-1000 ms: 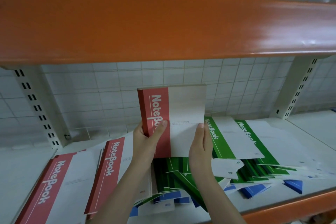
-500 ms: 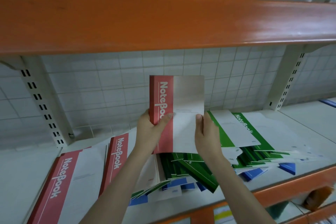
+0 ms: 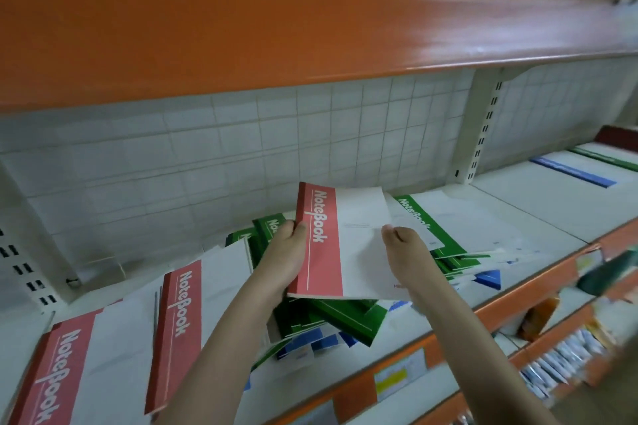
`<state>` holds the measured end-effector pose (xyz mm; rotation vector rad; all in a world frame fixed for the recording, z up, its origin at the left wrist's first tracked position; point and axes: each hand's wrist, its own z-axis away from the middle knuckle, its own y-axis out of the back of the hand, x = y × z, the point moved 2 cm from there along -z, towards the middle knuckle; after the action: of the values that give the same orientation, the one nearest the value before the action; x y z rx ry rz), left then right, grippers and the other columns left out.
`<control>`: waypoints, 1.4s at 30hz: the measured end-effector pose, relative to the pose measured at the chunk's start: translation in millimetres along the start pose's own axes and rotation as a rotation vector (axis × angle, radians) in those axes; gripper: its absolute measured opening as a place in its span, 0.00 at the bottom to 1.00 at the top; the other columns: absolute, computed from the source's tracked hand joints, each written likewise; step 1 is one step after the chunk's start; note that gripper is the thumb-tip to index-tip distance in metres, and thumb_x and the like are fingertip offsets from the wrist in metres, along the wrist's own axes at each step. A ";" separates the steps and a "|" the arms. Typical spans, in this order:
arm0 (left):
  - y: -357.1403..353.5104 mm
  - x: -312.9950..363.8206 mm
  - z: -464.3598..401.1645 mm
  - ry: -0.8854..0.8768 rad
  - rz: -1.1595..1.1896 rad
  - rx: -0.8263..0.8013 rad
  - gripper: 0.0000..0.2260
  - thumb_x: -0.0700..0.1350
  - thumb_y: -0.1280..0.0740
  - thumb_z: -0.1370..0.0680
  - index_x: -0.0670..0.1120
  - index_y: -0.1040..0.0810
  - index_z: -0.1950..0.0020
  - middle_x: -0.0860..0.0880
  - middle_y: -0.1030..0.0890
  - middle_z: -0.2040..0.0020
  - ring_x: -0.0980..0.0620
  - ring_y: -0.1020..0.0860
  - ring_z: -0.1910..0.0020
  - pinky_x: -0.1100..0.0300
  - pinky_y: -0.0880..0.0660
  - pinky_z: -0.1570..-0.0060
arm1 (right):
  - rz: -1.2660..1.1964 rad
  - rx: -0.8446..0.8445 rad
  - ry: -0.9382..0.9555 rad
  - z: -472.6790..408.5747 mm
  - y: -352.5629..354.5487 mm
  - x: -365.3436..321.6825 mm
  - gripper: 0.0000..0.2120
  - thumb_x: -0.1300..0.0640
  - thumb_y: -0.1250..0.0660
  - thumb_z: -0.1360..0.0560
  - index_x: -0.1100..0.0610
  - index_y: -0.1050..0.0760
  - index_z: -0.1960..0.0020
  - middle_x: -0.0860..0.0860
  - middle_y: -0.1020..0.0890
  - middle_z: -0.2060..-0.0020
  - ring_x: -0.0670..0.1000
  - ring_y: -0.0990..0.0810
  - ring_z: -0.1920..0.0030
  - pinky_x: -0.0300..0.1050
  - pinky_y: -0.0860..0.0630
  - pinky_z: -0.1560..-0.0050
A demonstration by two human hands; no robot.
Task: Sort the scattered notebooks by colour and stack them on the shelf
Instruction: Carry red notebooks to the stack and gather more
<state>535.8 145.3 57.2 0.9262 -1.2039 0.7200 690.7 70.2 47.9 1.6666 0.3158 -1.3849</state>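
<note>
I hold a red-and-white notebook (image 3: 340, 245) above the shelf (image 3: 538, 210), tilted with its top leaning away. My left hand (image 3: 284, 257) grips its red spine edge, thumb on the cover. My right hand (image 3: 405, 254) pinches its white right edge. Under it lies a messy pile of green notebooks (image 3: 345, 316) with blue ones (image 3: 310, 343) poking out at the front. Two red notebook stacks lie to the left, one (image 3: 176, 335) beside my left forearm and one (image 3: 51, 376) at the far left.
An orange upper shelf board (image 3: 276, 34) overhangs close above. White slotted brackets (image 3: 481, 134) stand at the back. Blue (image 3: 573, 171) and green (image 3: 607, 157) notebooks lie on the right shelf section. Lower orange shelves (image 3: 518, 331) hold packaged goods.
The red notebook has come down from upright against the wall to a lower, tilted position over the green pile. The camera view has swung to the right and downward.
</note>
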 end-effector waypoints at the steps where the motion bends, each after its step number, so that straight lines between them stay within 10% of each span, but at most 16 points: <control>1: -10.0 2.0 -1.6 0.003 0.007 -0.019 0.12 0.53 0.49 0.17 0.49 0.28 0.45 0.47 0.20 0.53 0.51 0.20 0.58 0.58 0.25 0.61 | 0.004 0.024 -0.009 -0.6 9.8 5.3 0.18 0.52 0.52 0.17 0.60 0.33 0.58 0.53 0.30 0.67 0.49 0.32 0.67 0.41 0.36 0.69; 21: -291.7 32.7 -26.8 0.019 -0.066 -0.387 0.14 0.56 0.47 0.18 0.50 0.27 0.46 0.48 0.18 0.53 0.51 0.19 0.55 0.54 0.23 0.52 | -0.081 0.356 -0.219 -19.0 237.8 160.9 0.17 0.53 0.49 0.19 0.56 0.37 0.64 0.52 0.35 0.69 0.50 0.35 0.69 0.37 0.39 0.76; 30: -425.7 21.2 -22.1 0.009 -0.029 -0.496 0.12 0.49 0.43 0.18 0.44 0.23 0.47 0.45 0.17 0.54 0.46 0.18 0.55 0.50 0.21 0.50 | -0.130 0.499 -0.332 -13.4 325.8 248.6 0.14 0.53 0.47 0.19 0.61 0.31 0.57 0.55 0.31 0.65 0.52 0.31 0.62 0.40 0.34 0.64; 42: -576.3 41.5 -40.4 -0.020 -0.128 -0.767 0.15 0.59 0.45 0.19 0.52 0.26 0.43 0.48 0.16 0.51 0.50 0.17 0.54 0.51 0.21 0.51 | -0.185 0.622 -0.407 -33.9 437.7 317.3 0.14 0.52 0.50 0.18 0.56 0.33 0.59 0.51 0.31 0.64 0.50 0.32 0.65 0.32 0.38 0.83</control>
<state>1061.2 -84.1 -25.5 0.3600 -1.2802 0.1081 1120.2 -251.8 -24.3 1.8039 -0.2291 -2.0637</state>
